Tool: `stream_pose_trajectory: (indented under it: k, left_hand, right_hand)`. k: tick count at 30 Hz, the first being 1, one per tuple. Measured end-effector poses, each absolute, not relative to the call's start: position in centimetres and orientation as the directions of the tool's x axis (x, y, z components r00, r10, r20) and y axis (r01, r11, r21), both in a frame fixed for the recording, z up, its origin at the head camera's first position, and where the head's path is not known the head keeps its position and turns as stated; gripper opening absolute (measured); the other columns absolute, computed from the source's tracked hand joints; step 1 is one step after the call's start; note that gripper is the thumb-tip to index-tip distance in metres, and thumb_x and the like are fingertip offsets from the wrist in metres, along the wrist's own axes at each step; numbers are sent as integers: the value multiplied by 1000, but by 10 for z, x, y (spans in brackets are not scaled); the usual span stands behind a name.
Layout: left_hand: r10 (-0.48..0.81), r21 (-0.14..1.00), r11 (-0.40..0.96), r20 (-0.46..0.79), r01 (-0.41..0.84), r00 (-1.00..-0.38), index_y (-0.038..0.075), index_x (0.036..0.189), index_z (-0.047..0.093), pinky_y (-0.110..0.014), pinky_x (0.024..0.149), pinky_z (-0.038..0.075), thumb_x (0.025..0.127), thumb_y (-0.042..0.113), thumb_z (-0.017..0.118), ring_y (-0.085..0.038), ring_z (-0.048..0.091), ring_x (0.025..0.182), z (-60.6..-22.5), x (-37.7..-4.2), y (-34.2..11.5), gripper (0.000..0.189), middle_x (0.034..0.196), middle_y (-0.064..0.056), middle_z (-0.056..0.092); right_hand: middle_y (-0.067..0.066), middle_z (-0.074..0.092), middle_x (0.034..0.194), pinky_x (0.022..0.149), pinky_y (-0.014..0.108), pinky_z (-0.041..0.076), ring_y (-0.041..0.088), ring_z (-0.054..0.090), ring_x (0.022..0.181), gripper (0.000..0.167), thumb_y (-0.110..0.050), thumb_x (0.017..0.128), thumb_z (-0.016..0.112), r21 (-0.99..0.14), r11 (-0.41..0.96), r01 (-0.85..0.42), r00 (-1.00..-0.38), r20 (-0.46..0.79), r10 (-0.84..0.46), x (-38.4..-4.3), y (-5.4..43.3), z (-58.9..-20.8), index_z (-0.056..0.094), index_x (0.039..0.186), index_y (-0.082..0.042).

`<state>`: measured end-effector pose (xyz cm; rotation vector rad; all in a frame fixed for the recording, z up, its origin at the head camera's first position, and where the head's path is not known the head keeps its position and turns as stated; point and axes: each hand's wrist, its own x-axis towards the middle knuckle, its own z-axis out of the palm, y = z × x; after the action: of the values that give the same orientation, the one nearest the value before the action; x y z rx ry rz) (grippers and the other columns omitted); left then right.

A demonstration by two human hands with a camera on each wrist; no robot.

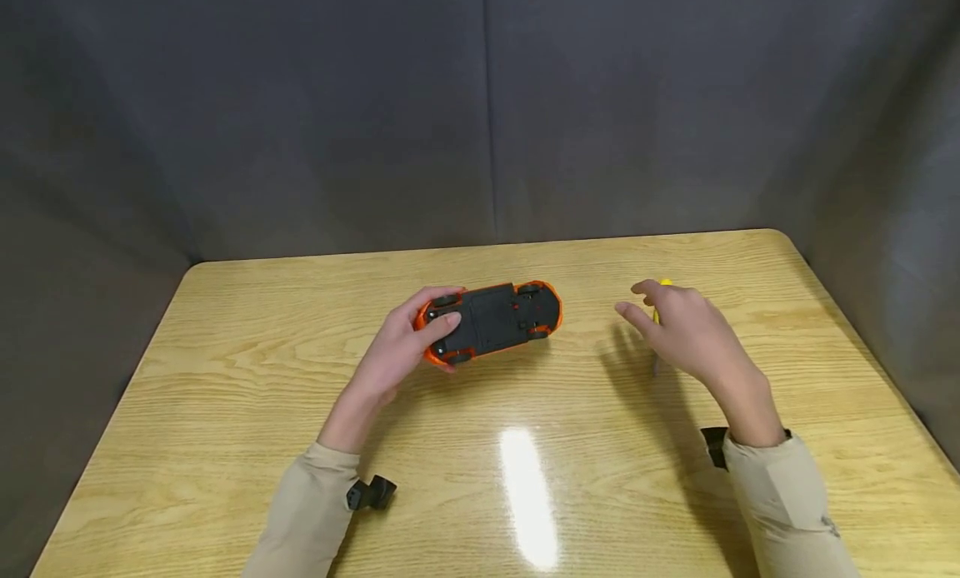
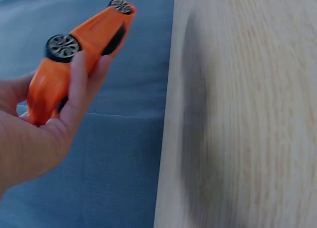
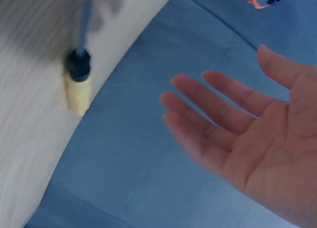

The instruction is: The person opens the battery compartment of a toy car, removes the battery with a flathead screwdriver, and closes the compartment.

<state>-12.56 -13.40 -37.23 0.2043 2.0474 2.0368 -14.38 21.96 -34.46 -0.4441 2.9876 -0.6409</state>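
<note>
An orange toy car (image 1: pixel 495 318) is held upside down above the table, its black underside and wheels facing up in the head view. My left hand (image 1: pixel 408 336) grips one end of it, thumb across the underside and fingers along the side, as the car body (image 2: pixel 94 32) shows in the left wrist view. My right hand (image 1: pixel 690 328) hovers over a screwdriver (image 3: pixel 78 84) with a yellow handle and dark collar. In the right wrist view the right hand (image 3: pixel 242 119) has extended, spread fingers and an empty palm, apart from the screwdriver.
The light wood table (image 1: pixel 225 411) has rounded far corners. Dark grey cloth (image 1: pixel 337 112) stands behind it and along both sides. A bright light reflection lies near the middle front of the tabletop.
</note>
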Motion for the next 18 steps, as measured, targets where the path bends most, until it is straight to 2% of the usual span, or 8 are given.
stream_pose_trajectory:
  k: [3,5,11,15,18]
  left_hand:
    - [237,999,-8,-32,-35,-971,4,148,53,-40,63,63,110,16,52,-27,70,91,-374,-125,-134,40,133,-26,57]
    - [209,1000,-18,-8,-12,-978,5,147,55,-40,61,63,111,19,48,-27,70,91,-375,-125,-134,39,132,-25,58]
    - [95,997,-46,63,59,-993,5,139,63,-34,50,59,110,22,54,-25,70,79,-375,-124,-132,35,123,-20,62]
    - [15,994,-68,87,86,-996,5,134,66,-29,45,56,106,22,61,-22,69,76,-371,-124,-132,32,118,-15,64]
    - [-5,993,-81,80,81,-997,8,135,66,-30,46,57,101,18,69,-22,71,80,-368,-126,-132,35,117,-15,65]
  right_hand:
    - [23,72,102,80,57,55,39,70,93,51,-39,108,55,-455,843,-285,-956,74,-284,-143,213,-338,63,131,6]
    - [23,72,113,79,56,56,38,71,96,49,-39,108,55,-475,826,-302,-953,118,-280,-142,208,-334,65,129,4]
    - [14,77,101,74,51,58,33,74,84,34,-30,105,62,-518,767,-379,-921,288,-260,-140,191,-324,73,118,-1]
    - [8,77,93,68,37,59,23,74,75,19,-18,102,67,-593,681,-430,-896,374,-240,-138,177,-318,77,109,-4]
    - [4,76,87,60,25,53,17,70,70,11,-11,98,71,-669,605,-431,-898,381,-218,-137,165,-314,78,104,-5]
